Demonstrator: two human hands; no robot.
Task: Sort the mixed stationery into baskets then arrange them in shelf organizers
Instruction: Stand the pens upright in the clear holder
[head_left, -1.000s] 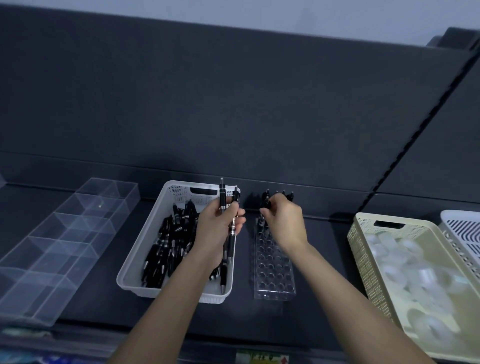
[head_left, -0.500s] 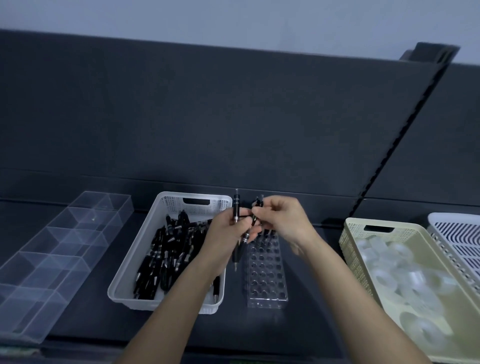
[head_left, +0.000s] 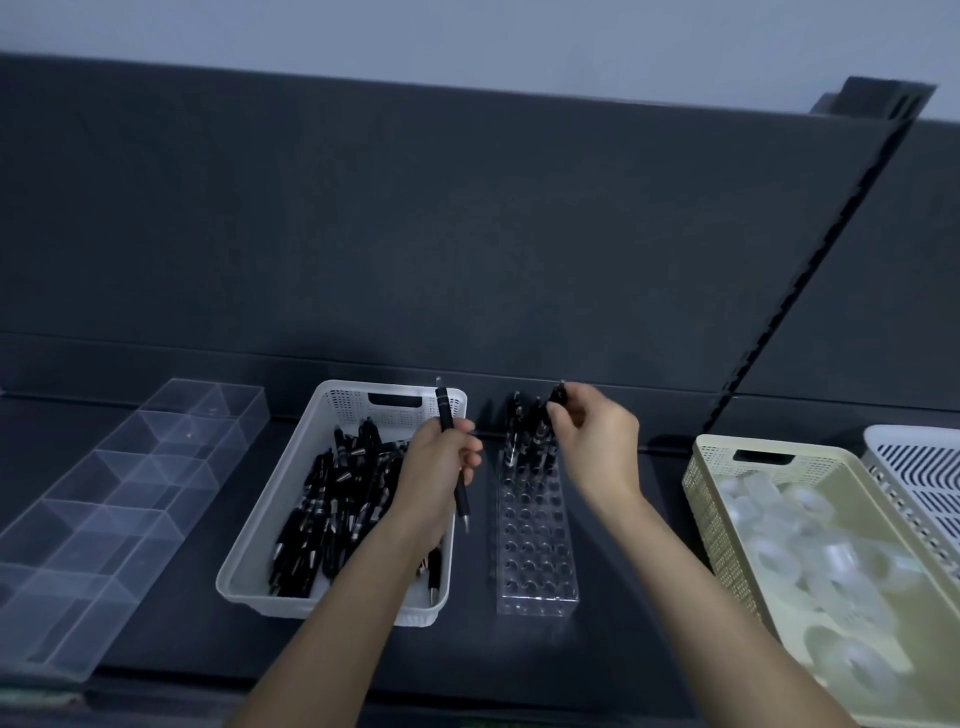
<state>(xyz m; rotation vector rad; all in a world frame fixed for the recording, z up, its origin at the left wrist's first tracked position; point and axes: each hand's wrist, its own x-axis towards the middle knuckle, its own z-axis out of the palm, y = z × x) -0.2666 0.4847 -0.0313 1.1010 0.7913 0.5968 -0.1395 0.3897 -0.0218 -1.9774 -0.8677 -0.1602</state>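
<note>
**Two pens in hand, one over the far holes**

Nearest me, the clear pen holder (head_left: 535, 540) runs lengthwise away from me, its close rows of holes bare. Just to its left sits the white basket (head_left: 270, 525) of loose black pens (head_left: 332, 499), lying mostly along that same near-to-far line. My left hand (head_left: 434, 478) is wrapped around one pen (head_left: 451, 452), held nearly upright with its tip pointing down toward me. Farther back, my right hand (head_left: 597, 447) pinches the top of a second pen (head_left: 558, 400) above the holder's far end, beside the standing pens (head_left: 524, 431) already there. I judge the right hand is nearer the target; that pen must drop straight down, long axis vertical.
</note>
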